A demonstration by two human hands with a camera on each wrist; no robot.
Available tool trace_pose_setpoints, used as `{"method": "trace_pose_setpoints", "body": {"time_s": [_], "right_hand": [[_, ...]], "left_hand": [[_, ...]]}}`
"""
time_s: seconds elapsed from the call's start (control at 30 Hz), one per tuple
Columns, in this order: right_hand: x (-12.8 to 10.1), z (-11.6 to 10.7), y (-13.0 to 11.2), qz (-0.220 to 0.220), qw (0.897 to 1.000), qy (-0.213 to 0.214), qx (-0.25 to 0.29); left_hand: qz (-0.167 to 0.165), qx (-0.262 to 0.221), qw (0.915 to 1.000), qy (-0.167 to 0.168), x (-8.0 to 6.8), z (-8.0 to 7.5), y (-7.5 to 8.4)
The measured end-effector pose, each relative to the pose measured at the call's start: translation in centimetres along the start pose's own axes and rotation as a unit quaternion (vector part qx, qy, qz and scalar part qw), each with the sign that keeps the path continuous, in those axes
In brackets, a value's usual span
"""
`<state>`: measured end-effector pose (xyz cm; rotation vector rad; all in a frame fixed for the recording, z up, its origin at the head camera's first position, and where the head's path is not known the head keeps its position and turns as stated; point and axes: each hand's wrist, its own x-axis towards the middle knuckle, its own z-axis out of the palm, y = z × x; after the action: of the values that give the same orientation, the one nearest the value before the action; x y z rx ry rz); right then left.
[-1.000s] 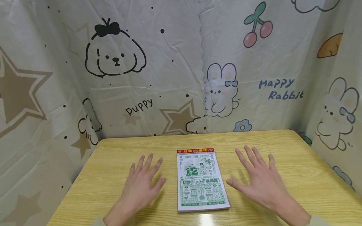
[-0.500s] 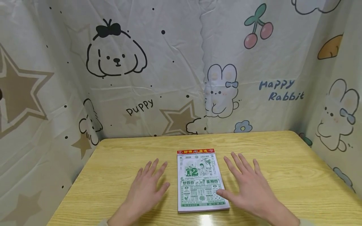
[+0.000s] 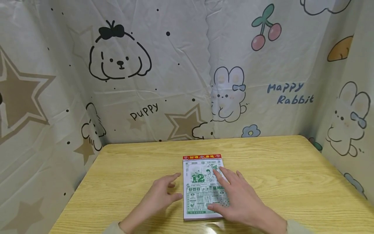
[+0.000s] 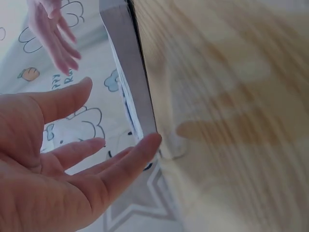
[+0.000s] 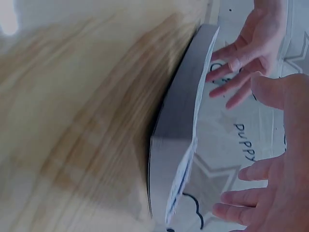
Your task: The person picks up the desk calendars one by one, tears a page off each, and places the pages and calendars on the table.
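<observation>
A thick tear-off calendar pad [image 3: 201,188] with a red top strip and a green "12" lies flat in the middle of the wooden table [image 3: 292,175]. My left hand [image 3: 168,191] sits at the pad's left edge with loosely bent fingers. In the left wrist view one fingertip [image 4: 152,140] meets the pad's side [image 4: 128,72]. My right hand [image 3: 230,191] is spread with straight fingers over the pad's right half. In the right wrist view its fingers [image 5: 251,171] stand a little off the top page [image 5: 186,159]. Neither hand holds anything.
Printed cartoon curtains [image 3: 131,81] wall in the table at the back and on both sides. The rounded table corner [image 3: 304,138] is at the far right. Bare wood lies to the left and right of the pad.
Both hands have moved inward from flat on the table. The right one has slid over the pad's right half. The left one has closed up to the pad's left edge and its fingers have bent.
</observation>
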<state>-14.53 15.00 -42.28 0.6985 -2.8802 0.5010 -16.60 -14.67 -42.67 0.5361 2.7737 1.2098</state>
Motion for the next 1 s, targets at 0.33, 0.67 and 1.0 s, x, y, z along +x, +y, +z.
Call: {"method": "trace_pose_setpoints", "body": {"time_s": [0.33, 0.67, 1.0], "right_hand": [[1.2, 1.3, -1.1, 0.018, 0.995, -0.035, 0.092], [1.8, 1.8, -1.2, 0.019, 0.983, -0.037, 0.180], [1.8, 1.9, -1.3, 0.029, 0.970, -0.053, 0.235]], "left_hand": [[-0.072, -0.172, 0.9822, -0.024, 0.6, 0.4, 0.1], [-0.098, -0.257, 0.9603, -0.046, 0.7, 0.6, -0.1], [-0.123, -0.260, 0.9569, -0.043, 0.9, 1.0, 0.0]]}}
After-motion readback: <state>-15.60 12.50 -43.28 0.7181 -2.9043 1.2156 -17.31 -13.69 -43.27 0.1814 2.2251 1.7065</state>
